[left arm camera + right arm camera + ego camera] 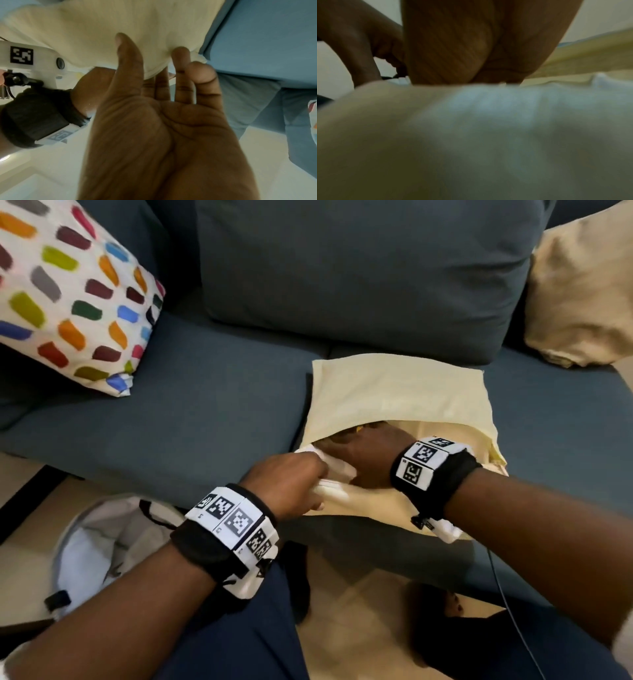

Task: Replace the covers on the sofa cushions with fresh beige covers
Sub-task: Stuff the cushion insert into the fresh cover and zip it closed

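From the head view, the beige cover (400, 395) lies flat on the sofa seat (205, 405), its mouth toward the person. The left hand (287, 484) pinches the cover's near edge; the right hand (363, 460) reaches into the opening, fingers hidden, so I cannot tell its grip. The left wrist view shows thumb and fingers clamped on the hem. The right wrist view is only blurred cloth. Judged step: stuffing the insert; next, work it toward the far corners

From head height we look steeply down on the sofa (205, 405), while our left wrist view faces up along the palm and the right sits blurred against cloth, all three sharing the beige cover (400, 395) at centre.
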Available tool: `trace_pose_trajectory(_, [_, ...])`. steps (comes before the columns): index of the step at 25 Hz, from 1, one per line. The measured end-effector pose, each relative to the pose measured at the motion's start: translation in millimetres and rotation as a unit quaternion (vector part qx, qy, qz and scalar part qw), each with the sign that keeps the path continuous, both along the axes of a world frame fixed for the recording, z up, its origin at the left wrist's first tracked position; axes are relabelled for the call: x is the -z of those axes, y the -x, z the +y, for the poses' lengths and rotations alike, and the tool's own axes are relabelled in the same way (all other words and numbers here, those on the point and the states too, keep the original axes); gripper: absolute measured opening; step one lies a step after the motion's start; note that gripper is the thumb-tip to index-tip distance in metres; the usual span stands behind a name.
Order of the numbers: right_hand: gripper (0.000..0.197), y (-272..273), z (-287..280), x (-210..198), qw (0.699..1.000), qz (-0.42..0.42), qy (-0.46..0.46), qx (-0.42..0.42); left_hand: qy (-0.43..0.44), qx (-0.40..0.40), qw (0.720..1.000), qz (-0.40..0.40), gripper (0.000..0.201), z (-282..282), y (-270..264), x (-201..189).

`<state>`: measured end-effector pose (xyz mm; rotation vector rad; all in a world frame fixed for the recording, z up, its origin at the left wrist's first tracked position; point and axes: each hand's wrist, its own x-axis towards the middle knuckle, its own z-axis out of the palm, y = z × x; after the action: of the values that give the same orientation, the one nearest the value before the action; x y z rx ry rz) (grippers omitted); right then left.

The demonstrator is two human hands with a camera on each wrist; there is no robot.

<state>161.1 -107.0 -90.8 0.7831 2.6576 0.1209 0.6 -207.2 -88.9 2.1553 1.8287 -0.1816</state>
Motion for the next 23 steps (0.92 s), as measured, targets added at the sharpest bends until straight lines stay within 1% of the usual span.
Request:
trace_pose_trajectory(1, [0.073, 5, 3, 6, 0.999, -0.039, 0.011, -0.002, 0.036, 0.007, 0.999, 0.019, 0.029, 2, 5, 1])
trace_pose_trajectory(2, [0.069, 6, 6, 11, 0.997, -0.079, 0.023, -0.014, 0.065, 0.014, 0.997, 0.048, 0.026, 4, 12, 2])
trace_pose_trajectory(3, [0.063, 5, 8, 13, 0.993, -0.107, 0.041, -0.03, 0.067, 0.026, 0.994, 0.082, 0.022, 7, 18, 1])
trace_pose_trajectory(4, [0.059, 1, 9, 13, 0.988, -0.134, 0.058, -0.046, 0.042, 0.042, 0.992, 0.109, 0.018, 9, 22, -1])
trace_pose_trajectory(5, [0.058, -3, 11, 9, 0.985, -0.15, 0.071, -0.052, -0.008, 0.06, 0.991, 0.122, 0.013, 13, 24, -6])
trace_pose_trajectory(6, [0.057, -5, 11, 5, 0.984, -0.156, 0.074, -0.048, -0.06, 0.076, 0.989, 0.114, 0.009, 16, 25, -8])
trace_pose_trajectory(7, [0.057, -5, 11, 1, 0.985, -0.153, 0.072, -0.034, -0.092, 0.088, 0.988, 0.089, 0.008, 19, 23, -11])
trace_pose_trajectory(8, [0.061, -4, 11, -2, 0.988, -0.139, 0.065, -0.036, -0.098, 0.098, 0.989, 0.056, 0.008, 20, 21, -11])
trace_pose_trajectory(9, [0.062, -2, 6, -1, 0.991, -0.111, 0.062, -0.05, -0.082, 0.099, 0.991, 0.029, 0.011, 19, 19, -9])
trace_pose_trajectory(10, [0.057, 1, 3, 2, 0.99, -0.107, 0.05, -0.071, -0.048, 0.092, 0.994, 0.023, 0.019, 20, 19, -4])
trace_pose_trajectory(12, [0.055, 9, 3, 10, 0.992, -0.096, 0.04, -0.073, 0.032, 0.078, 0.994, 0.073, 0.046, 25, 24, 7])
trace_pose_trajectory(13, [0.054, 11, 3, 13, 0.994, -0.081, 0.046, -0.053, 0.054, 0.086, 0.989, 0.104, 0.055, 28, 28, 12])
trace_pose_trajectory(15, [0.057, 7, 0, 12, 0.997, -0.06, 0.038, -0.017, 0.051, 0.119, 0.982, 0.136, 0.06, 34, 34, 17])
trace_pose_trajectory(17, [0.07, -20, -4, 13, 0.996, -0.081, 0.004, -0.025, 0.034, 0.147, 0.977, 0.151, 0.067, 37, 33, 17])
trace_pose_trajectory(18, [0.073, -41, -5, 12, 0.993, -0.115, -0.008, -0.032, 0.033, 0.155, 0.974, 0.165, 0.071, 37, 31, 19])
trace_pose_trajectory(19, [0.07, -66, -3, 11, 0.989, -0.143, -0.008, -0.031, 0.031, 0.164, 0.969, 0.185, 0.073, 36, 28, 19])
trace_pose_trajectory(21, [0.058, -110, -5, 6, 0.981, -0.193, 0.035, -0.007, 0.031, 0.182, 0.955, 0.233, 0.069, 35, 20, 21])
trace_pose_trajectory(22, [0.053, -125, -6, -1, 0.975, -0.213, 0.064, 0.02, 0.028, 0.189, 0.949, 0.253, 0.062, 38, 15, 20])
trace_pose_trajectory(23, [0.051, -138, -7, -8, 0.971, -0.215, 0.09, 0.054, 0.028, 0.192, 0.944, 0.266, 0.053, 43, 8, 17])
